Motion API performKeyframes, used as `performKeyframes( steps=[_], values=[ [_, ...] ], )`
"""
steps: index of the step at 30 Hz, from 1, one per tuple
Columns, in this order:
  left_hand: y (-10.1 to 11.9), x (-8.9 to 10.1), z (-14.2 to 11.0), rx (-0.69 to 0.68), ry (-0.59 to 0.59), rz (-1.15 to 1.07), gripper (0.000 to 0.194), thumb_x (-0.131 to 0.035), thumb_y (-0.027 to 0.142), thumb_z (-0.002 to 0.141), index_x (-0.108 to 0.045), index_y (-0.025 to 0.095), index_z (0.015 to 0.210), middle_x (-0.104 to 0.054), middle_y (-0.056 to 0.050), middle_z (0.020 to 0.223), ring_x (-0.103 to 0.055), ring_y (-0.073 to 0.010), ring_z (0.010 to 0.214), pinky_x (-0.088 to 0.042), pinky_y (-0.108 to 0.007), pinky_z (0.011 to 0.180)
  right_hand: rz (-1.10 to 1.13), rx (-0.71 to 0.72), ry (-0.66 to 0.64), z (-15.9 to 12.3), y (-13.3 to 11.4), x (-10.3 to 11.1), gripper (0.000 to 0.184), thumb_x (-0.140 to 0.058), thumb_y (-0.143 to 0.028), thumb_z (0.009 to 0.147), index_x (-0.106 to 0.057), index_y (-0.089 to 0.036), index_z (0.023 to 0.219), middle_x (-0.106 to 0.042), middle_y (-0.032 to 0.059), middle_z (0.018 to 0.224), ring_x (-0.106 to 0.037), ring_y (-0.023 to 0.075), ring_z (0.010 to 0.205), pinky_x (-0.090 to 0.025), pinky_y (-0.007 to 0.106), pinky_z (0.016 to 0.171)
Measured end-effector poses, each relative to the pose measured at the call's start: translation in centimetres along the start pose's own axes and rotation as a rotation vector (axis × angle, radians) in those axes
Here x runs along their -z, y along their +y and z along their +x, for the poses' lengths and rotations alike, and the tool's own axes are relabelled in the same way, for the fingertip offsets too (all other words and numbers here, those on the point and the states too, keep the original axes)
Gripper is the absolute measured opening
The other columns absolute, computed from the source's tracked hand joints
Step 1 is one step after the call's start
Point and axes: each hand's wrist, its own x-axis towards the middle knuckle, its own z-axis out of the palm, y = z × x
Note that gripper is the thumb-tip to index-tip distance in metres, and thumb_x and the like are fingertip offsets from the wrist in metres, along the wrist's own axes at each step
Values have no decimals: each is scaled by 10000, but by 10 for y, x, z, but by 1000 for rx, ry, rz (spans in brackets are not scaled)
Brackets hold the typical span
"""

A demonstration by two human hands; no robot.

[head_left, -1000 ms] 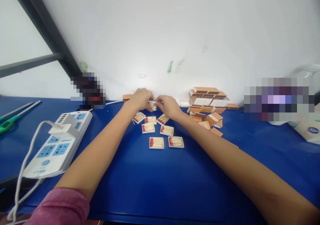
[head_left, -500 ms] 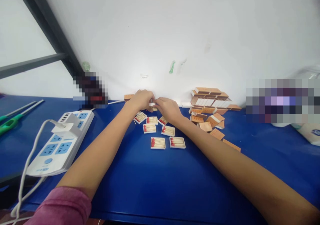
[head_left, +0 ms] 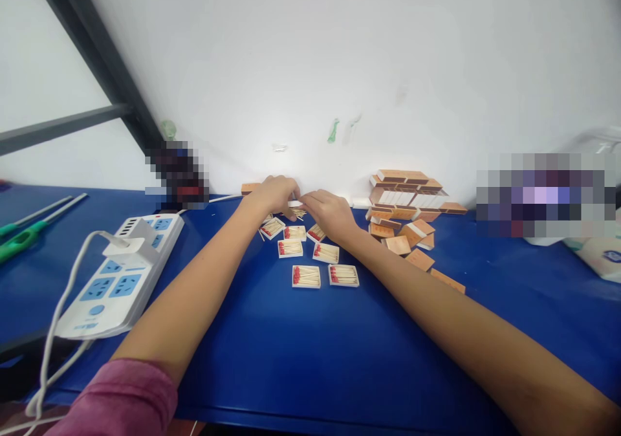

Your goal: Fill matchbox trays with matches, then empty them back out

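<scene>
Both my hands meet far out on the blue table [head_left: 301, 352], close to the white wall. My left hand [head_left: 274, 193] and my right hand [head_left: 327, 211] are closed together on a small white matchbox tray [head_left: 294, 204] held just above the table. Below them lie several open trays of red-tipped matches [head_left: 306, 276] in loose rows. A few loose matches [head_left: 299, 213] lie under my fingers.
A pile of orange matchbox sleeves [head_left: 406, 200] stands right of my hands against the wall. A white and blue power strip [head_left: 121, 274] with a plugged-in cable lies at the left. A green-handled tool [head_left: 22, 237] lies at the far left.
My hands have stayed together on the small tray, with the right hand shifting slightly over the rows. The view has drifted a little.
</scene>
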Motion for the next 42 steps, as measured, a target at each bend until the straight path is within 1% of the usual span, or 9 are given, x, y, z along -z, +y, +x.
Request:
performKeyframes(
  steps=[5,11,17,19,24,29,33,37,42],
  values=[
    [5,7,-4,19,-44,205,608,-945,377,554,-768,242,1120,-748,-64,1053,-682,-288,1019,-485,-357,905,-41,40,50,-1,1,0,306,-435,-243,1097,-711,-158,1197,-759,106,1149,-615,229,1008,-407,334,695],
    [8,9,-7,24,-66,294,621,-914,364,616,-738,257,1201,-747,-62,1058,-691,-281,1016,-494,-361,898,-59,60,97,0,1,3,335,-403,-290,1112,-695,-153,1198,-758,111,1124,-618,231,1011,-406,349,679],
    [11,7,-6,17,-87,335,391,-897,367,649,-775,232,995,-744,-36,872,-702,-262,909,-479,-342,855,8,-13,136,0,13,8,338,-422,-351,1106,-694,-162,1172,-750,116,1151,-642,238,1061,-448,336,770],
    [9,6,-4,8,-84,349,382,-905,385,640,-780,214,958,-740,-44,856,-696,-267,908,-472,-338,848,56,-3,136,-1,20,10,316,-437,-344,1099,-692,-171,1168,-746,119,1149,-645,242,1072,-461,336,811],
    [5,3,0,-17,-58,396,489,-920,440,628,-795,212,1042,-742,-89,962,-639,-315,1045,-457,-367,903,156,4,151,-1,35,15,268,-476,-307,1079,-690,-160,1147,-739,127,1114,-660,254,1036,-487,350,866],
    [7,-2,-2,-51,-58,457,498,-870,472,714,-775,263,1156,-723,-105,1134,-497,-344,1245,-387,-423,1031,188,-32,157,-1,45,20,223,-533,-292,1051,-701,-155,1102,-738,127,1079,-670,252,971,-486,341,850],
    [10,-3,-4,-40,-66,482,512,-850,495,744,-762,227,1171,-694,-131,1190,-484,-344,1245,-381,-424,1030,209,-121,86,2,50,28,165,-608,-280,1007,-724,-168,1044,-751,107,1036,-665,232,888,-463,326,802],
    [14,-2,-5,-23,-75,477,430,-847,501,751,-767,222,1069,-699,-114,1143,-497,-325,1221,-379,-402,1019,270,-312,1,6,56,35,147,-669,-306,962,-751,-184,965,-767,67,918,-652,203,785,-441,306,731],
    [20,-3,-6,21,-83,474,378,-847,515,743,-762,217,959,-703,-108,1064,-536,-315,1159,-390,-397,1000,204,-384,-123,4,58,30,149,-665,-293,961,-762,-180,948,-760,78,996,-670,207,874,-458,302,765]
  ],
)
